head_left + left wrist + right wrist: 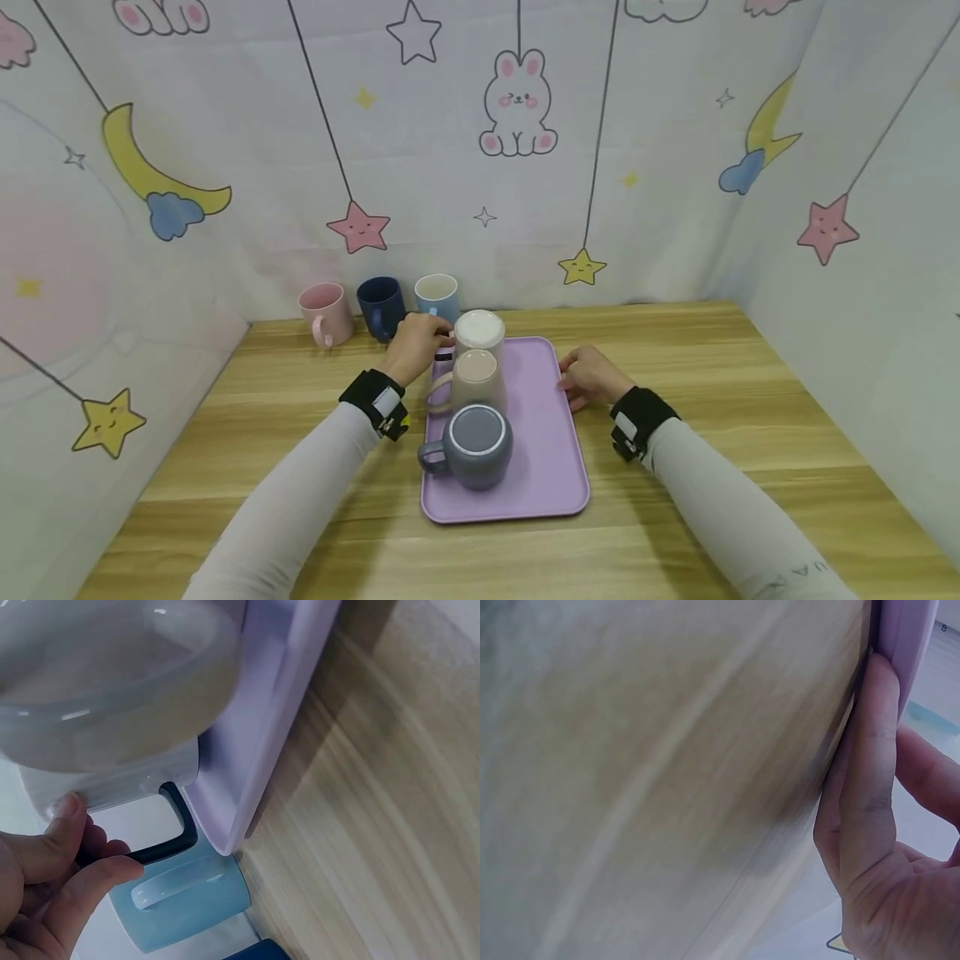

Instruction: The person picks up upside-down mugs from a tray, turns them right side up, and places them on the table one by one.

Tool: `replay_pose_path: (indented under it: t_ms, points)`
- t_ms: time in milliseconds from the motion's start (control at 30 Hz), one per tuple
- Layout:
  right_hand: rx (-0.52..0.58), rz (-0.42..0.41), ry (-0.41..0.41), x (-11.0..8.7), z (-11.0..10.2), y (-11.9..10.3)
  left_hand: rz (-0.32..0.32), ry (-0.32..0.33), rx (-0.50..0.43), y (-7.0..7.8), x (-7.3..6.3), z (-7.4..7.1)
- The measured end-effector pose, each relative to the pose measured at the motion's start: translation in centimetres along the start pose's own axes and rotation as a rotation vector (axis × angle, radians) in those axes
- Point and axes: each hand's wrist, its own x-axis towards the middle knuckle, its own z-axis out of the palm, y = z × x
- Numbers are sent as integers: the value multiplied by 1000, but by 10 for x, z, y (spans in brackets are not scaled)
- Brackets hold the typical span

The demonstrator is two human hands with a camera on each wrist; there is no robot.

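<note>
A white mug (480, 331) stands upside down at the far end of the lilac tray (536, 433). My left hand (415, 345) pinches its black handle (180, 814) between thumb and fingers. At the tray's right rim my right hand (592, 377) touches the side, its fingers (870, 757) fairly straight along the edge. Nearer on the tray are an upturned beige mug (477, 385) and an upturned grey mug (480, 450), in line with the white one. Their handles point left.
Behind the tray, along the back of the wooden table (675, 350), stand a pink mug (335, 318), a navy mug (382, 310) and a light blue mug (438, 296), all upright. A printed cloth (450, 150) hangs close behind them.
</note>
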Motion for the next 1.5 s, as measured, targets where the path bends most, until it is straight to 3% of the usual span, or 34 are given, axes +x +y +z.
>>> replay_pose_path:
  t_ms: [267, 767, 1500]
  points:
    - [-24, 4, 5, -1, 0, 0, -1, 39, 21, 3, 3, -3]
    - [-27, 2, -3, -1, 3, -5, -31, 103, -32, 3, 4, -13]
    - [-37, 0, -7, -5, 4, -6, -85, 197, -200, 14, 7, -19]
